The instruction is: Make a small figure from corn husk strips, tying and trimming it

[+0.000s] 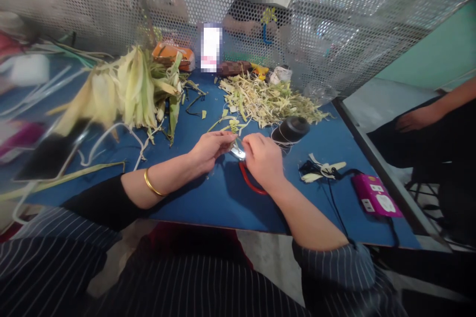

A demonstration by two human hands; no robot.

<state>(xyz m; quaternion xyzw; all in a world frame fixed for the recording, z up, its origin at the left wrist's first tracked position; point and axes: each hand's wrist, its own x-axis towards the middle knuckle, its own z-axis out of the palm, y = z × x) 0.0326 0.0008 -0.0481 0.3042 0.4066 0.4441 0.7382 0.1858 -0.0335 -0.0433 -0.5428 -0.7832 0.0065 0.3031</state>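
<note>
Near the middle of the blue table (186, 203), my left hand (214, 149) pinches a small pale-green husk piece (234, 126) between closed fingertips. My right hand (263, 157) is closed just right of it, fingers curled; whatever it grips is too small to make out. Red-handled scissors (250, 178) lie under and beside my right hand, blades toward my left fingertips. A black thread spool (295, 130) stands behind my right hand, with pale thread around it. Thin husk strips lie just beyond my fingertips.
Dried corn husks (134, 89) are heaped at left, husk scraps (264, 96) at the back. A phone (210, 48) leans against the perforated metal screen (334, 20). A magenta power strip (376, 195) with a black cord is at right. Another person's hand (418, 118) is beyond the right edge.
</note>
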